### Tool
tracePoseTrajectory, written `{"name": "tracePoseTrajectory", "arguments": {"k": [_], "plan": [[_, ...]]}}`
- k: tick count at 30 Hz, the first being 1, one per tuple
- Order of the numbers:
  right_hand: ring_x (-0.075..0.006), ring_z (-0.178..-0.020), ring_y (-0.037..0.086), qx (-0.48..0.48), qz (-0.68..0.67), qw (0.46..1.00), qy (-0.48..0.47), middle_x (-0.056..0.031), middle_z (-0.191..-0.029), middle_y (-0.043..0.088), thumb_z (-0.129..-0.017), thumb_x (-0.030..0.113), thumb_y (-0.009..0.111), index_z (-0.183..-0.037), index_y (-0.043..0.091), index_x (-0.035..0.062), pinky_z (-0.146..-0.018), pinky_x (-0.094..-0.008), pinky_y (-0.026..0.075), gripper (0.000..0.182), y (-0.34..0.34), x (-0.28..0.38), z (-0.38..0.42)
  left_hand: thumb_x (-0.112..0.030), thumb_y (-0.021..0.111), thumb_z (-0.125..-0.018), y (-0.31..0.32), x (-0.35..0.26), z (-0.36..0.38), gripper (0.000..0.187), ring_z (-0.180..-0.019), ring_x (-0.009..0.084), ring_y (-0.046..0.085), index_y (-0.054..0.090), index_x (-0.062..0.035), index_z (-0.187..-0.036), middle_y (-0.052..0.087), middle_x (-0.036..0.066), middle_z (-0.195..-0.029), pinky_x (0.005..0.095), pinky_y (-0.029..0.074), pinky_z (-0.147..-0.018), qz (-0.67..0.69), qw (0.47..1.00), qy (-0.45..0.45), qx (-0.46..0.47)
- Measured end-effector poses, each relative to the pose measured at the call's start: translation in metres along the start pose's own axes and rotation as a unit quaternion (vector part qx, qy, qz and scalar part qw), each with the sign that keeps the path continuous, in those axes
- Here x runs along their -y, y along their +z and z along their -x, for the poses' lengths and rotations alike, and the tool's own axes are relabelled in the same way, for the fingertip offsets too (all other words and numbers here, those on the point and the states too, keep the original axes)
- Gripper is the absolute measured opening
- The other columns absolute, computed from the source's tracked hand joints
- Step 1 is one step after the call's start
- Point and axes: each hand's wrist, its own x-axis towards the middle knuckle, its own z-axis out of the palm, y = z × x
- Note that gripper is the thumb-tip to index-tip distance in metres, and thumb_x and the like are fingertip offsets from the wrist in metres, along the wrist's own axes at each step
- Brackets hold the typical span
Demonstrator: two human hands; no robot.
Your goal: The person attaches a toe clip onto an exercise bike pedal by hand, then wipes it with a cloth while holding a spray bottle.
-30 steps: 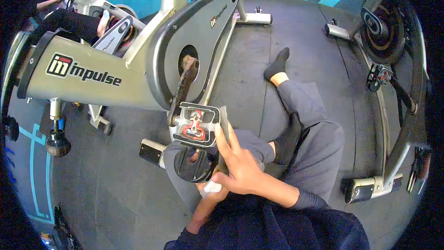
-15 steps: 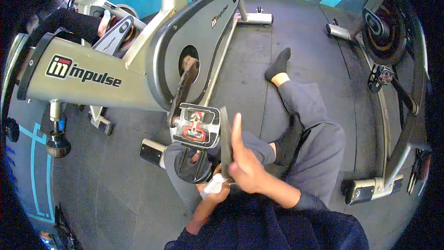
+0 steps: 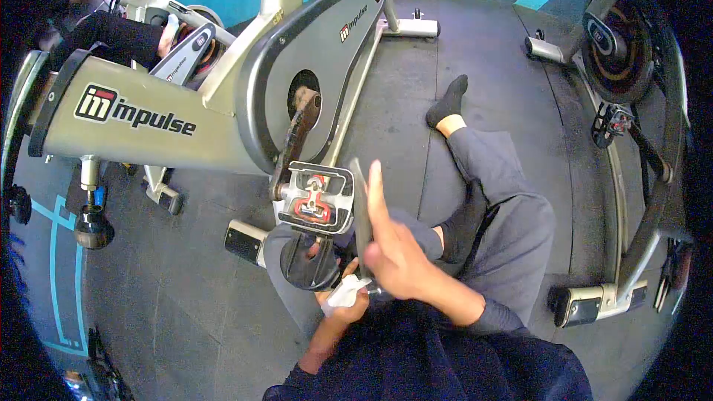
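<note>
Low in the middle, my left hand (image 3: 349, 313) is closed on a crumpled white wipe (image 3: 347, 292), just below the black toe cage (image 3: 298, 275) of the bike pedal. My right hand (image 3: 399, 258) has its fingers stretched out and pointing up. Its palm side lies along a thin dark flat strip (image 3: 362, 212), seen nearly edge-on beside the pedal. The silver pedal (image 3: 315, 197), with red parts in its centre, hangs on a rusty crank arm (image 3: 295, 134). Part of my left hand's fingers is hidden behind the wipe and the toe cage.
The exercise bike's frame (image 3: 148, 122) fills the upper left, with a stabiliser foot (image 3: 245, 242) close to my legs (image 3: 509, 230). Another bike (image 3: 620, 122) stands on the right. At the far left, a person's leg (image 3: 126, 38) shows by a further bike. Dark mats (image 3: 386, 104) cover the floor.
My right hand and the dark strip have risen slightly beside the pedal. The white wipe in my left hand has shifted a little and shows more. The pedal stays nearly in place.
</note>
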Motion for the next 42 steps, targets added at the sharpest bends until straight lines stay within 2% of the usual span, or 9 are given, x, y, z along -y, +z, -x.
{"name": "tracePoseTrajectory", "arguments": {"k": [5, 7, 9, 12, 15, 25, 29, 33, 42], "plan": [[-0.0441, -0.134, 0.026, -0.012, -0.017, 1.0, -0.001, -0.0294, -0.149, 0.013, -0.091, 0.053, 0.042, -0.147, -0.007, 0.0051, -0.104, -0.0389, 0.033, 0.089, 0.002, -0.004, -0.014, -0.025, 0.062, -0.082, -0.006, -0.014, -0.005, 0.064, -0.125, 0.0209, 0.044, 0.035, -0.0015, -0.136, 0.054, 0.009, -0.126, 0.0396, 0.029, -0.107, -0.106, 0.985, 0.127, -0.043], [-0.0444, -0.134, 0.026, -0.008, 0.003, 1.0, -0.014, -0.0292, -0.149, 0.012, -0.09, 0.055, 0.041, -0.147, -0.006, 0.0042, -0.105, -0.0395, 0.033, 0.09, 0.007, -0.005, 0.001, -0.027, 0.064, -0.08, -0.002, -0.023, -0.01, 0.06, -0.12, 0.0203, 0.048, 0.041, -0.0018, -0.13, 0.056, 0.009, -0.123, 0.0384, 0.032, -0.105, 0.154, 0.988, -0.02, -0.02], [-0.0448, -0.134, 0.026, -0.003, 0.043, 0.998, -0.037, -0.0289, -0.15, 0.01, -0.089, 0.06, 0.038, -0.147, -0.005, 0.0024, -0.105, -0.0407, 0.033, 0.092, 0.012, -0.009, 0.018, -0.026, 0.067, -0.075, 0.004, -0.045, -0.022, 0.051, -0.112, 0.0196, 0.056, 0.054, 0.0006, -0.117, 0.064, 0.01, -0.116, 0.0354, 0.039, -0.1, 0.51, 0.836, -0.158, -0.126], [-0.0458, -0.132, 0.03, 0.001, 0.025, 1.0, -0.017, -0.0309, -0.147, 0.017, -0.09, 0.054, 0.042, -0.147, -0.008, 0.003, -0.102, -0.041, 0.035, 0.091, 0.004, -0.006, 0.01, -0.027, 0.066, -0.077, -0.003, -0.042, -0.019, 0.046, -0.112, 0.0228, 0.056, 0.058, -0.0021, -0.115, 0.064, 0.008, -0.116, 0.0365, 0.037, -0.102, 0.413, 0.9, -0.114, -0.076], [-0.0459, -0.13, 0.032, 0.002, -0.026, 0.999, 0.018, -0.0317, -0.144, 0.025, -0.09, 0.05, 0.044, -0.146, -0.01, 0.002, -0.102, -0.0405, 0.036, 0.091, -0.003, -0.004, -0.012, -0.043, 0.057, -0.083, -0.01, -0.037, -0.016, 0.047, -0.116, 0.0252, 0.049, 0.058, -0.0066, -0.113, 0.056, 0.007, -0.126, 0.0422, 0.029, -0.104, -0.279, 0.952, 0.109, -0.058], [-0.0462, -0.133, 0.026, -0.009, 0.034, 0.999, -0.041, -0.0284, -0.151, 0.005, -0.089, 0.058, 0.039, -0.147, -0.004, 0.0029, -0.104, -0.04, 0.034, 0.091, 0.01, -0.011, 0.006, -0.029, 0.065, -0.071, 0.0, -0.048, -0.027, 0.059, -0.121, 0.0204, 0.049, 0.055, -0.0068, -0.125, 0.06, 0.004, -0.123, 0.0391, 0.028, -0.107, 0.227, 0.968, -0.027, -0.101], [-0.0439, -0.133, 0.028, -0.025, -0.032, 0.999, 0.011, -0.0283, -0.15, 0.008, -0.09, 0.052, 0.044, -0.147, -0.004, 0.0044, -0.107, -0.0389, 0.03, 0.089, 0.0, -0.008, -0.023, -0.02, 0.065, -0.077, -0.011, -0.024, -0.011, 0.043, -0.103, 0.0257, 0.058, 0.06, 0.0003, -0.114, 0.064, 0.013, -0.106, 0.0394, 0.04, -0.096, -0.154, 0.981, 0.106, -0.047], [-0.0467, -0.131, 0.029, -0.005, 0.109, 0.994, -0.028, -0.0284, -0.151, 0.007, -0.089, 0.05, 0.047, -0.148, -0.005, 0.005, -0.099, -0.0397, 0.04, 0.09, 0.008, -0.007, 0.0, -0.02, 0.068, -0.07, 0.0, -0.047, -0.029, 0.041, -0.117, 0.0215, 0.053, 0.064, -0.0015, -0.107, 0.063, 0.008, -0.115, 0.04, 0.034, -0.104, 0.13, 0.974, 0.067, -0.175], [-0.0497, -0.124, 0.038, -0.044, 0.062, 0.997, -0.022, -0.0297, -0.149, 0.014, -0.089, 0.061, 0.038, -0.148, -0.004, 0.0058, -0.096, -0.0438, 0.042, 0.091, 0.003, -0.009, -0.023, -0.03, 0.062, -0.068, -0.013, -0.056, -0.024, 0.046, -0.116, 0.0262, 0.053, 0.067, -0.0135, -0.11, 0.065, 0.003, -0.114, 0.04, 0.03, -0.106, -0.185, 0.981, 0.026, -0.059]]}}
